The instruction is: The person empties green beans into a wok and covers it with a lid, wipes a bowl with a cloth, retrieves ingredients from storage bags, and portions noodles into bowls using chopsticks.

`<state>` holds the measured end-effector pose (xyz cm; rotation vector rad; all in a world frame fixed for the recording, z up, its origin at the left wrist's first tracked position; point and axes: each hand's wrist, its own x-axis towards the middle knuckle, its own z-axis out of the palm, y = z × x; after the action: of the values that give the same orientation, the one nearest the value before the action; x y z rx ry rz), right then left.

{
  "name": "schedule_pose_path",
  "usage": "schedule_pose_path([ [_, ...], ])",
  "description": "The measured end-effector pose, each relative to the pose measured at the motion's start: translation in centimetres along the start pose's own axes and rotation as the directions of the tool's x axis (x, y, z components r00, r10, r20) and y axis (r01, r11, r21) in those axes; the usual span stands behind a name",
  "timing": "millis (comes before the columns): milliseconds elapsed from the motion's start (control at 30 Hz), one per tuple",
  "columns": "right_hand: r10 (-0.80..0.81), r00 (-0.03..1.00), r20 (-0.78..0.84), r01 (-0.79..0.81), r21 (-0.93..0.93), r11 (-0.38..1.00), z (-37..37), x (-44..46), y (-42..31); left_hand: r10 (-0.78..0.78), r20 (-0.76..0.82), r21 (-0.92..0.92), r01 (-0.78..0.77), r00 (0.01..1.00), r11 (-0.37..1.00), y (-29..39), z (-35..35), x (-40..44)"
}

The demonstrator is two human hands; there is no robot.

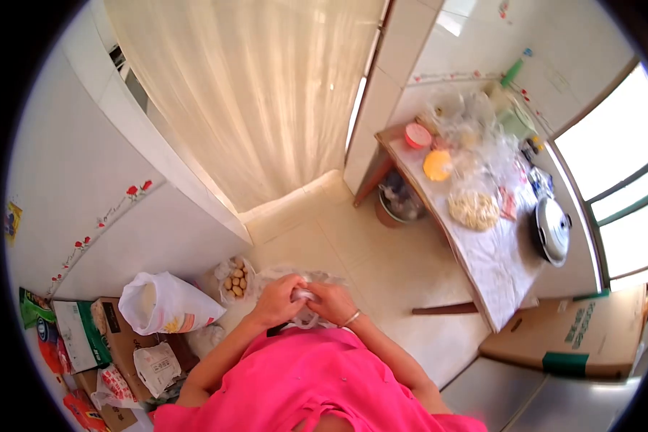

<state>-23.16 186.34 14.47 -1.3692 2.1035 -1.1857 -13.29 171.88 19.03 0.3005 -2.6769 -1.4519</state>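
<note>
My left hand (277,299) and my right hand (333,302) are close together in front of my pink top. Both have their fingers closed on a clear plastic bag (306,318), gathered between them. Part of the thin plastic spreads out behind and beside the hands, above the tiled floor. What the bag holds, if anything, I cannot make out. A light band circles my right wrist.
Left of my hands are a container of round brown items (235,279), a white sack (167,304) and cardboard boxes with packets. At right, a table (475,252) bears plastic bags and a lidded pot (553,230); a bucket (396,205) stands beneath. A large carton (569,333) lies nearer.
</note>
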Motion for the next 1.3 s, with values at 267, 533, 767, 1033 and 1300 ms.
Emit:
schedule_pose_path([
  [267, 0.104, 0.978, -0.18, -0.108, -0.014, 0.994, -10.7, 7.8, 9.3, 0.247, -0.042, 0.326, -0.221, 0.968, 0.919, 1.4, -4.5, 22.7],
  [533, 0.009, 0.99, -0.14, -0.026, -0.116, 0.993, -21.6, 18.8, 17.9, 0.351, 0.161, 0.92, -0.269, 0.922, 0.285, -6.3, -10.4, 48.2],
  [767, -0.022, 0.997, -0.076, 0.015, -0.087, 0.996, -23.2, 30.5, 22.4, -0.184, -0.608, 0.294, 0.434, 0.772, 0.852, -23.4, -22.0, 52.0],
  [1033, -0.041, 0.999, 0.032, 0.045, -0.109, 0.993, -19.5, 49.8, 25.0, -0.643, 0.423, -0.269, 0.766, 0.638, 0.584, -21.9, -40.9, 51.4],
  [1300, -0.048, 0.997, 0.063, 0.05, -0.026, 0.998, -18.5, 72.0, 22.3, -0.423, -0.465, -0.721, -0.056, 0.778, 0.691, -24.9, -61.3, 56.0],
])
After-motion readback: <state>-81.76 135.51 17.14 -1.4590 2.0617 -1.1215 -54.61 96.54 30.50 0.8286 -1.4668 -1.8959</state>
